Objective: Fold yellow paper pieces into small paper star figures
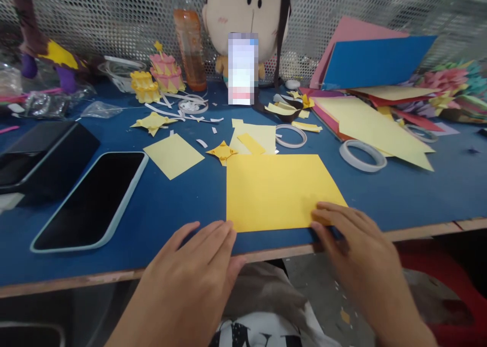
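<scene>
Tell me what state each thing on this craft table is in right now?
Yellow sheet: flat, near edge pinned by both hands.
Left hand: open, fingertips at the sheet's near left corner.
Right hand: open, fingers on the near right corner.
Phone: screen dark, face up.
Orange bottle: upright.
Tape roll: lying flat.

**No readable text**

No word, number or brand can be made out. The label on the orange bottle [189, 47] is too blurred to read. A white card [242, 68] in front of the plush doll [243, 12] is pixelated out. The phone [93, 200] screen is dark.
</scene>
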The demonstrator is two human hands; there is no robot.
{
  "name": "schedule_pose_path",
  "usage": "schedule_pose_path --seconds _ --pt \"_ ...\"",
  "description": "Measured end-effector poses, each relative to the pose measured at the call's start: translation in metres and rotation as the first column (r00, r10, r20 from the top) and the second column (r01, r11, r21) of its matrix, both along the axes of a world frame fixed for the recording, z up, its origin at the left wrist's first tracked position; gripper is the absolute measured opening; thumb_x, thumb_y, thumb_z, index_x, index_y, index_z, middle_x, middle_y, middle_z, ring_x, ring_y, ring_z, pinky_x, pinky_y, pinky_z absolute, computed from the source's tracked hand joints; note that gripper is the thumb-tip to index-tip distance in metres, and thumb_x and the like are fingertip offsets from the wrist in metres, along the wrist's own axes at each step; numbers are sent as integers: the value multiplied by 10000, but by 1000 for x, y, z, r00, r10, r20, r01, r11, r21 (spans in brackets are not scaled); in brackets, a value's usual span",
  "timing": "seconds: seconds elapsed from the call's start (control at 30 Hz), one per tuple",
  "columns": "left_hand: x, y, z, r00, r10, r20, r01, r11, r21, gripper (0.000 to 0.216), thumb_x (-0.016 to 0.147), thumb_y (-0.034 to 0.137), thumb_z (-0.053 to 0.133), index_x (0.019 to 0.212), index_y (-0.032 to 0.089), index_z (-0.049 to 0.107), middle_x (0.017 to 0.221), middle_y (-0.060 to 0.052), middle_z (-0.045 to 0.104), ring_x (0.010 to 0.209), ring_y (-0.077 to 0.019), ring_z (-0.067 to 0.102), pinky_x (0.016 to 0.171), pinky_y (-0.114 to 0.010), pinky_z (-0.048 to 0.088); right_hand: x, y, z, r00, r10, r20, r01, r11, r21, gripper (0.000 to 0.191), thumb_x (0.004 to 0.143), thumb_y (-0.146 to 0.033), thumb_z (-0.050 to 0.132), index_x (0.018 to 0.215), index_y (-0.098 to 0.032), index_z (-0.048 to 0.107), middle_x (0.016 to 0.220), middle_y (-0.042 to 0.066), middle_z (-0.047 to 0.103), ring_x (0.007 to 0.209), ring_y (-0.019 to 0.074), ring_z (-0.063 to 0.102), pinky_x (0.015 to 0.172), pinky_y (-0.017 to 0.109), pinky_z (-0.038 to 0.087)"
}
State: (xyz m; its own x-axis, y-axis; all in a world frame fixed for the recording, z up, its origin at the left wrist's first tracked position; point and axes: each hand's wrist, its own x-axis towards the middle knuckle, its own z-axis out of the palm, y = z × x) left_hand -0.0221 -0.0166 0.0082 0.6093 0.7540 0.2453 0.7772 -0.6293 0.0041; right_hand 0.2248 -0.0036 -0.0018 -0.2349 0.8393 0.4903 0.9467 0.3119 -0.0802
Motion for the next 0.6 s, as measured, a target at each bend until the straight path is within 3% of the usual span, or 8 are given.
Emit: schedule_pose_path --seconds 0.17,0.37,0.47,0.6 --pt "-6 9 8 998 33 58 -30 998 -50 340 956 215 325 1010 201 661 1006 -11 721 901 -199 661 765 -370 518 -59 14 8 941 118 -318 -225 919 -323 82 872 -132 478 826 -199 488 831 45 598 757 184 552 642 298 464" --pt "-8 22 -1 984 116 132 -103 990 -100 408 888 91 265 1004 183 645 946 -55 686 794 -195 635 654 -329 506 -88 18 9 913 174 -369 -323 861 -393 157 826 -68 431 830 -211 365 780 10 503 674 150 442 582 262 366" --pt "-7 26 -7 965 196 174 -174 976 -133 417 893 100 251 1024 198 634 924 -61 649 779 -198 609 643 -331 494 -94 20 10 914 185 -361 -335 846 -415 158 814 -70 423 826 -209 349 780 11 495 678 148 425 595 264 346" --pt "-4 28 -4 967 201 154 -163 960 -227 406 886 104 256 928 177 653 878 -73 634 761 -220 609 612 -352 499 -99 23 13 919 187 -348 -338 829 -446 145 802 -73 407 813 -204 347 789 16 496 687 148 408 611 267 330"
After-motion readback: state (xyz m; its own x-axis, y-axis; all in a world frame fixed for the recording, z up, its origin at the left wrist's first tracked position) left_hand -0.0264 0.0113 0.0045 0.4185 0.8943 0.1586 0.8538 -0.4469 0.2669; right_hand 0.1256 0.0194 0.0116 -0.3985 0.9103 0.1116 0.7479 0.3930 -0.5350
